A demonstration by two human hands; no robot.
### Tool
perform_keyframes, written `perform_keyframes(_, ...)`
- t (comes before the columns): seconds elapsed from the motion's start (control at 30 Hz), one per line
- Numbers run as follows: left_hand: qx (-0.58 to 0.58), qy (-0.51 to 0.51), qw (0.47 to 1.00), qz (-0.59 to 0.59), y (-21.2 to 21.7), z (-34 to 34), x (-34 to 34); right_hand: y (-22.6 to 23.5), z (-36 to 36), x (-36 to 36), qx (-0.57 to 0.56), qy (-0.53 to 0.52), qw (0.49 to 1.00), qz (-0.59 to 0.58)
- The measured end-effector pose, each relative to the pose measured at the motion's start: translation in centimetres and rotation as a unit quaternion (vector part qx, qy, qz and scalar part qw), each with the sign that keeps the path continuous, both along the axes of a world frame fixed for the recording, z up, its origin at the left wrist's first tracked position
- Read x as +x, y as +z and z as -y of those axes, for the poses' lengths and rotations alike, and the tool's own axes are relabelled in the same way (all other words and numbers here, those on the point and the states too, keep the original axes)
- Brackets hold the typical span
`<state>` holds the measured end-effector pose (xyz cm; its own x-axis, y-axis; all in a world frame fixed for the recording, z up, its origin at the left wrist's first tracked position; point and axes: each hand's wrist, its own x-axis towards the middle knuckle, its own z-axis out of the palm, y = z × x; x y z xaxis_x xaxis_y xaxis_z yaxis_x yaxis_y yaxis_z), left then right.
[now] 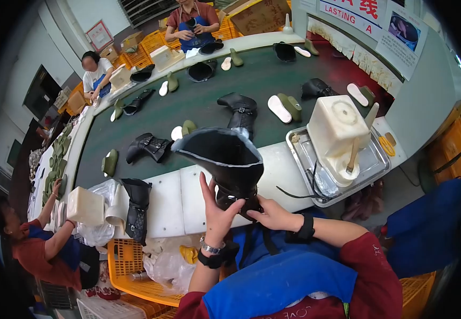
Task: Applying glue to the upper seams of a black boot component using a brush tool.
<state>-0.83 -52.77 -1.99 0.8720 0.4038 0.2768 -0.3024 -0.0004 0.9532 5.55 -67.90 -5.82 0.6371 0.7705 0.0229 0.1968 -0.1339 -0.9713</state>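
Upright before me is a black boot (pixel 237 175), its wide shaft mouth facing up with a pale lining edge. My left hand (pixel 218 215) is closed round the boot's lower left side, thumb across the front. My right hand (pixel 274 213) grips it low on the right, its thumb near the other thumb. The boot's foot part is mostly hidden by my hands. On the green conveyor belt (pixel 204 103) just beyond lie a buckled black boot (pixel 148 147) and another black boot (pixel 239 110).
Right of me, a metal tray (pixel 323 201) carries a cream glue container (pixel 339 125) with a brush (pixel 352 157). Yellow-handled scissors (pixel 386 144) lie beside it. Left stands a black boot (pixel 137 207) on the white ledge (pixel 180 196). White soles and green shoe lasts (pixel 289 106) dot the belt. Co-workers sit around it.
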Motion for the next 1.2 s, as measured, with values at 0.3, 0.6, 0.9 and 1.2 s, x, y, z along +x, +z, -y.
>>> perform_keyframes(0.3, -0.07, -0.017, 0.977, -0.199, -6.0, -7.0, -4.2, -2.5, -5.2, -0.5, 0.104, 0.048, 0.993, -0.009)
perform_keyframes(0.6, 0.162, 0.136, 0.97, -0.121, -12.4, -8.7, -1.5, -5.7, -7.5, -0.5, 0.141, 0.001, 0.99, 0.006)
perform_keyframes(0.9, 0.113, 0.237, 0.958, -0.114, -13.9, -7.4, -1.7, -5.5, -7.4, -1.0, 0.055, -0.006, 0.992, 0.109)
perform_keyframes(1.2, 0.116, 0.279, 0.94, -0.156, -13.1, -6.4, -1.8, -5.3, -7.6, -1.8, 0.009, -0.028, 0.991, 0.134)
